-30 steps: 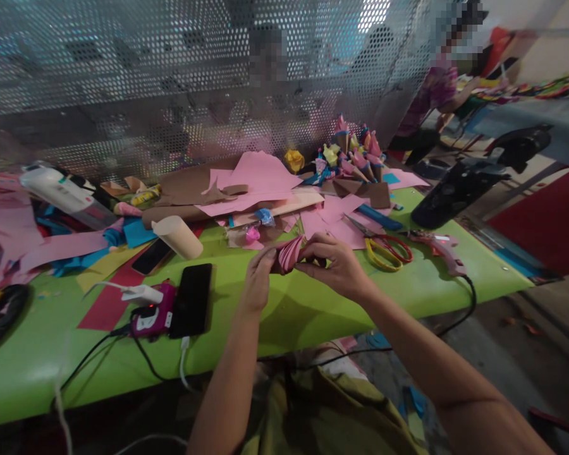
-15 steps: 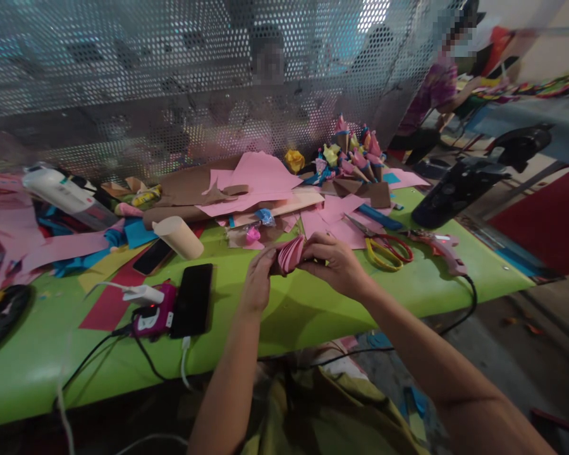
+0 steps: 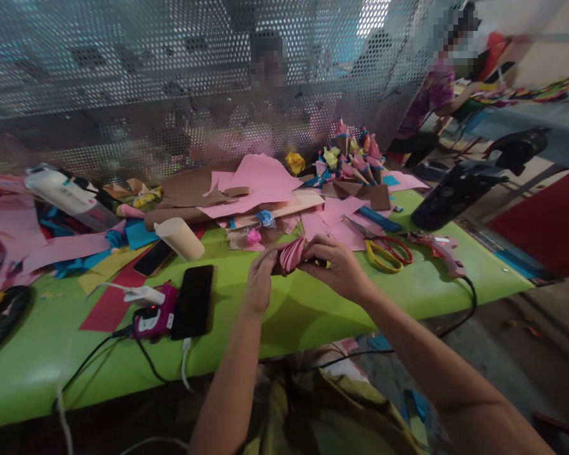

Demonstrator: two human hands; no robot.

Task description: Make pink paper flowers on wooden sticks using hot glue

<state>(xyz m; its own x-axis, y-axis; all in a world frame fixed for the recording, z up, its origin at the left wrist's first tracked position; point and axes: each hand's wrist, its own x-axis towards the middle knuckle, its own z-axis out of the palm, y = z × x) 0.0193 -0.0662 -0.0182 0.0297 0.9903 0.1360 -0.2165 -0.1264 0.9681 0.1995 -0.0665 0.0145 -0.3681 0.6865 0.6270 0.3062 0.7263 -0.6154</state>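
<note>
Both hands hold one pink paper swirl (image 3: pixel 291 255) above the green table (image 3: pixel 308 309); its folds twist round, and a brown part shows at its lower left. My left hand (image 3: pixel 260 278) closes on that brown side. On the other side, my right hand (image 3: pixel 334 265) pinches the swirl's right edge with thumb and bent fingers. Just behind the hands lie a small pink flower-like piece (image 3: pixel 253 237) and a blue wrapped piece (image 3: pixel 266 218). To the right rest scissors (image 3: pixel 389 254) with yellow and red handles, beside a pink glue gun (image 3: pixel 448 254).
Pink paper sheets (image 3: pixel 260 177) and several finished paper cones (image 3: pixel 358 158) stand at the back, by a perforated metal panel (image 3: pixel 194 82). A phone (image 3: pixel 193 302), a purple power adapter (image 3: pixel 156 313) and a cardboard tube (image 3: pixel 179 239) lie left. Another person (image 3: pixel 431 95) sits far right.
Almost nothing differs. The paper swirl has turned very slightly between my fingers, and the view has shifted a little.
</note>
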